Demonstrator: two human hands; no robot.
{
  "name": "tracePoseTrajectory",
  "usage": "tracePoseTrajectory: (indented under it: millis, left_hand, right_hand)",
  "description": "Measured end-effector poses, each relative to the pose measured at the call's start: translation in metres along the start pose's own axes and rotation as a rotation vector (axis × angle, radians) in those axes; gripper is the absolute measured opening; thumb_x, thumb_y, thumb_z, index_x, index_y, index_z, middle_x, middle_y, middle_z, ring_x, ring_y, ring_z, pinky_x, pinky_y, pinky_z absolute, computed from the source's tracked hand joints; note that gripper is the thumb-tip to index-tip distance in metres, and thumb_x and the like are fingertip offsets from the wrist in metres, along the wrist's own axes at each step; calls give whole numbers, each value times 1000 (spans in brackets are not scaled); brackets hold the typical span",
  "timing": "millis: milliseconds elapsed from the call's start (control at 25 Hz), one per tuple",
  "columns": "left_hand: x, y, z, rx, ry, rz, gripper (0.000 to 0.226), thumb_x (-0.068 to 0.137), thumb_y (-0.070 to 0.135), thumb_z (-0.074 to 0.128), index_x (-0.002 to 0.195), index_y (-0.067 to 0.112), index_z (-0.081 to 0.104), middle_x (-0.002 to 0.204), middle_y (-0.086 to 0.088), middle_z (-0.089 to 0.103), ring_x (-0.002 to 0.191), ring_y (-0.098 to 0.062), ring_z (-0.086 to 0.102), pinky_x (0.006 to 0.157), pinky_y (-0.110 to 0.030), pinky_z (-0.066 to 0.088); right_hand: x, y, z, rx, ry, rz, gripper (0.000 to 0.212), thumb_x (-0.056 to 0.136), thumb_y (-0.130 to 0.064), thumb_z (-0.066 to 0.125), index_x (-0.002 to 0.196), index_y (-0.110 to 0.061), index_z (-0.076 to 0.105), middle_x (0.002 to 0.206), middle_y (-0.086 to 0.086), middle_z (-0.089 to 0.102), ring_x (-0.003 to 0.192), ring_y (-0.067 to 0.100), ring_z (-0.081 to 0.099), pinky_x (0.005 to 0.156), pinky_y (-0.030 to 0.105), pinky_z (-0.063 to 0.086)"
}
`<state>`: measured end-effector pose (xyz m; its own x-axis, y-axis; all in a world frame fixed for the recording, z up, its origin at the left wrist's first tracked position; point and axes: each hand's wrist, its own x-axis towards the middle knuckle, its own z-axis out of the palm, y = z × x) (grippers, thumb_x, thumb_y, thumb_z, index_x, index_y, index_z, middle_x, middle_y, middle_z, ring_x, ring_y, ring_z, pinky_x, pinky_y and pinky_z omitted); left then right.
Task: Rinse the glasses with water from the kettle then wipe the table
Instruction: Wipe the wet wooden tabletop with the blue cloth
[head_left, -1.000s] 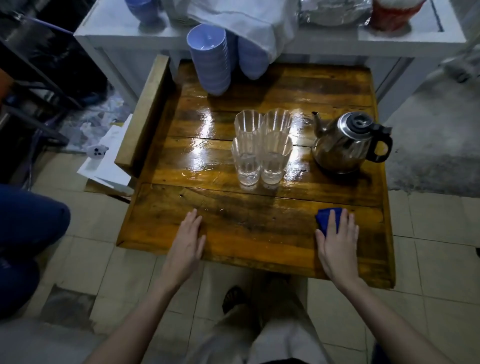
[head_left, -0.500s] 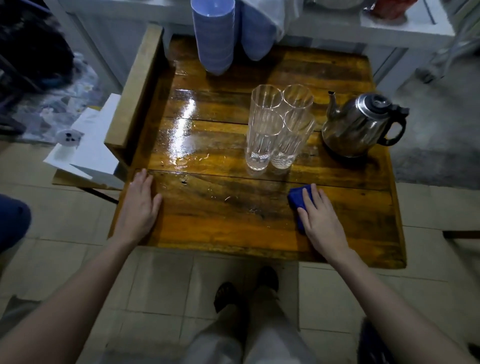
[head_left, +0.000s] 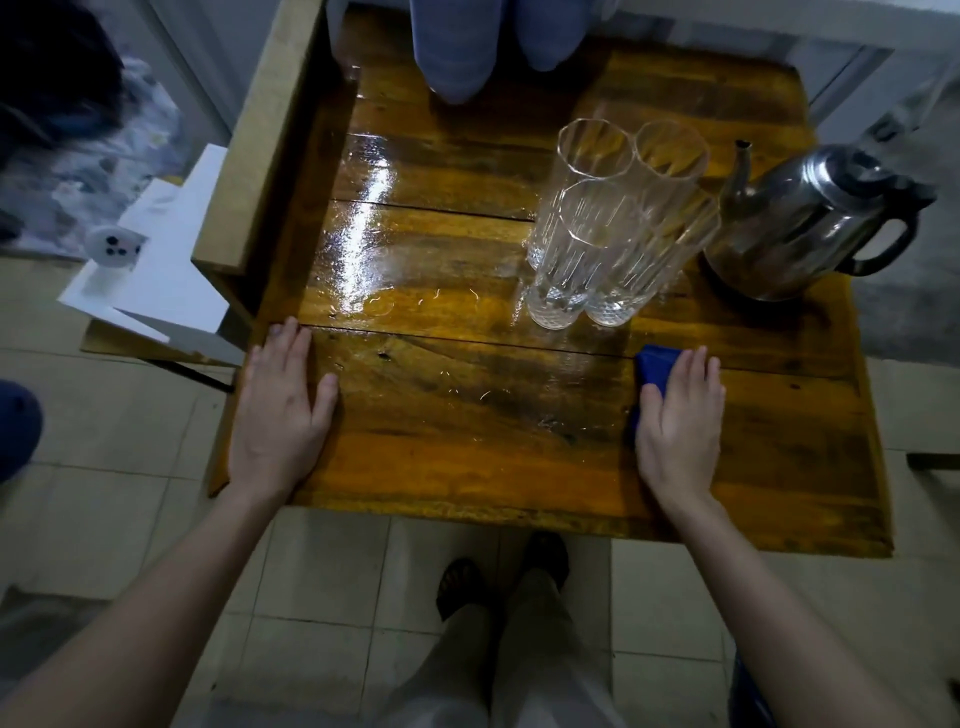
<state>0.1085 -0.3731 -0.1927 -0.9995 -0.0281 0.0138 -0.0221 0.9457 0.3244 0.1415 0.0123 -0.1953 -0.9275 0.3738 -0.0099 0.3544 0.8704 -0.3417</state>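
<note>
While the fingers of the right hand (head_left: 678, 415) are laid flat and close together over a folded blue cloth (head_left: 653, 370), pinning it to the wooden table (head_left: 467, 467) rather than gripping it, the wiping step appears to be in hand. The left hand (head_left: 283, 410) is spread flat, holding nothing, braced on the table's near left corner. Just beyond the cloth, four clear ribbed glasses (head_left: 613, 228) are clustered upright and touching one another, with a steel kettle (head_left: 810, 218) set just to their right, its spout turned toward them. A broad sheen of water (head_left: 363, 234) is seen on the far left boards, well apart from the cloth. The rinsing is judged to be done; next, the cloth would need to be swept leftward and away, across the wet patch, without the glasses being knocked. Compared with half a second earlier, the cloth and right hand have been shifted slightly rightward relative to the glasses, and the table is viewed from closer and more steeply overhead.
</note>
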Motion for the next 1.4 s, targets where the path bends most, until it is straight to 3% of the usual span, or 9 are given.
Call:
tracePoseTrajectory:
  millis: [200,400,560,680,800,960,1080,1400]
  left_hand:
    - [-1,0,0,5,1,-3,61,97,45,30,149,13,27,158,-7,23,147,-20,18,121,-41,12]
    - [0,3,-2,13,-2,-5,62,96,46,29,148,12,27,158,-8,24,146,-22,18,121,-42,12]
    - [0,3,-3,-1,0,2,61,96,44,31,147,11,29,157,-9,26,146,-23,20,120,-43,14]
    - [-1,2,-4,-12,4,2,60,96,44,32,148,12,28,157,-8,26,146,-22,20,120,-42,14]
    - [0,2,-3,-9,8,4,60,97,44,32,148,12,28,157,-8,26,146,-22,19,120,-42,14]
    - [0,1,-2,-5,15,-1,60,97,44,32,148,13,28,157,-7,27,146,-21,19,120,-42,14]
    - [0,0,-2,-10,15,4,60,97,44,32,148,14,28,157,-7,26,146,-20,19,121,-42,14]
    - [0,2,-2,1,18,5,59,97,43,32,148,13,28,157,-6,26,146,-19,19,121,-39,13]
  right_hand:
    - [-33,-41,14,-3,-26,-146,65,100,-46,31,153,-7,26,161,11,23,150,26,13,123,43,10]
    - [-57,-6,2,-100,-144,-350,64,100,-47,32,153,-12,24,162,5,19,151,24,10,122,45,9]
    - [-34,53,-21,-109,-129,-165,68,100,-54,21,155,-17,13,164,1,10,152,20,0,123,44,3]
    - [-9,66,-30,-94,-80,16,73,98,-57,17,155,-12,16,164,7,14,151,26,3,122,50,8]
    - [-6,22,-14,-74,-14,90,72,98,-52,20,153,-5,21,161,14,21,150,32,11,121,52,11]
    - [-31,-68,20,-39,-47,-116,67,101,-48,25,152,-5,25,160,12,25,150,29,13,122,45,8]
    - [-50,-113,38,6,-50,-172,65,102,-45,31,152,-4,27,160,13,26,149,30,16,122,45,12]
    - [-59,-142,52,12,-98,-344,64,101,-45,25,152,-6,29,160,13,25,150,30,15,122,46,14]
